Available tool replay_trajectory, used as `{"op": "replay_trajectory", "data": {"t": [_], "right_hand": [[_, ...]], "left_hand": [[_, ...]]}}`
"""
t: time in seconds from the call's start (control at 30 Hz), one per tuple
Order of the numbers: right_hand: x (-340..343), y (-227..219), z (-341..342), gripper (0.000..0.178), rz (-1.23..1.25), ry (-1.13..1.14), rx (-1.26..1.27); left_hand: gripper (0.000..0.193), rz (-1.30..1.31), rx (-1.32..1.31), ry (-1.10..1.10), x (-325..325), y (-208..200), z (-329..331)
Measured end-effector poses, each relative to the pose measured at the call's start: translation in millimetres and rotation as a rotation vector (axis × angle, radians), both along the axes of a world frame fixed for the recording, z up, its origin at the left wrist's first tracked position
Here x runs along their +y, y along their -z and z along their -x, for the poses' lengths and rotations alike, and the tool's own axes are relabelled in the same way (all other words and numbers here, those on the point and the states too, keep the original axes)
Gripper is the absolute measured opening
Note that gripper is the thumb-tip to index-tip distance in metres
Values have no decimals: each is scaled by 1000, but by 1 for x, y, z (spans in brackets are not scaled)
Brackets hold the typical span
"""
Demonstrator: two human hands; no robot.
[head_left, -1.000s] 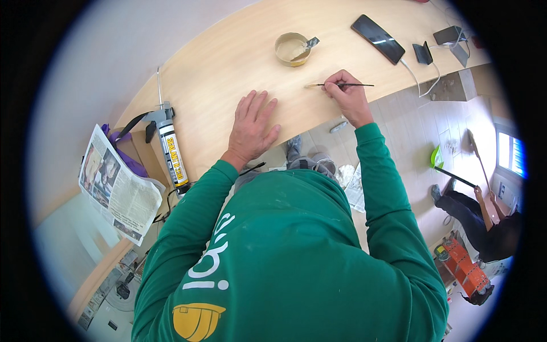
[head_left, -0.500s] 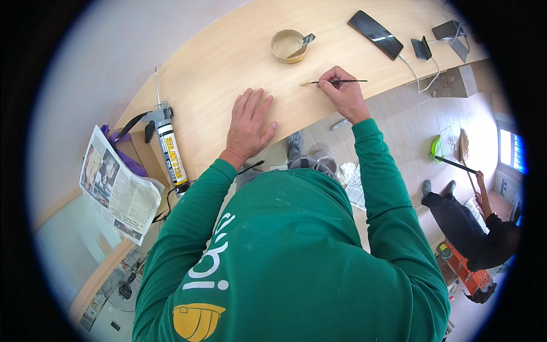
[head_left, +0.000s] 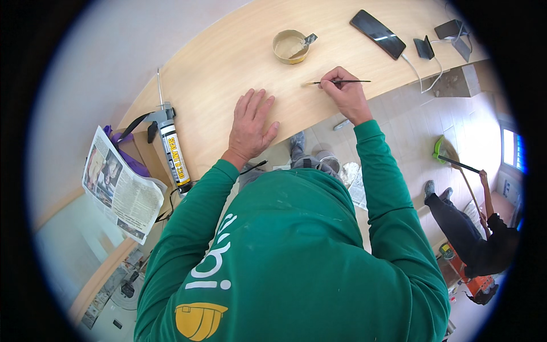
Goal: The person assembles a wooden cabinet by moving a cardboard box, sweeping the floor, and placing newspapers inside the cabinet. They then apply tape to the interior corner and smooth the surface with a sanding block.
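My right hand (head_left: 346,94) pinches a thin dark-handled paintbrush (head_left: 354,81). Its pale bristles point left and lie at or just above the light wooden tabletop (head_left: 222,62); whether they touch I cannot tell. Flat on the wood to the left, my left hand (head_left: 250,124) rests with its fingers stretched out and holds nothing. Beyond both hands stands a small round tub (head_left: 283,57) with beige paste inside. A flat spatula-like tool (head_left: 309,39) leans in the tub, its dark end over the rim.
A caulking gun with a sealant tube (head_left: 174,151) lies at the left edge, beside newspaper (head_left: 122,182) and a box. At the far right are a phone (head_left: 379,34), cables and small dark devices. A person (head_left: 467,228) on the right holds a broom and green dustpan (head_left: 437,149).
My hands and the brush stay nearly still on the tabletop, while the view shifts slightly. At the right, the other person's broom has moved down towards the green dustpan.
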State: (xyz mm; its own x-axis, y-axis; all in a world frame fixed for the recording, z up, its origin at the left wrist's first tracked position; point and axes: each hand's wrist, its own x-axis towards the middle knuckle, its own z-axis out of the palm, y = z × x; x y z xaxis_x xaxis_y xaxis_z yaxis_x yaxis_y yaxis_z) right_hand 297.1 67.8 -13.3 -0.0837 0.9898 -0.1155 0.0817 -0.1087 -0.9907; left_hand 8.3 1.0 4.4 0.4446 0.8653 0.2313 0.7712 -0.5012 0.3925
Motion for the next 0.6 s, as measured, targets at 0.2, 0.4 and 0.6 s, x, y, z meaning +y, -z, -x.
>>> {"op": "replay_trajectory", "data": {"t": [0.2,0.4,0.6], "right_hand": [[-1,-1,-2,13,38,52,-6],[-1,0,1,12,21,22,-61],[-1,0,2,12,2,22,-2]], "left_hand": [[59,5,-4,3,-1,0,1],[59,-1,-1,7,1,0,0],[59,4,-19,10,1,0,1]]}}
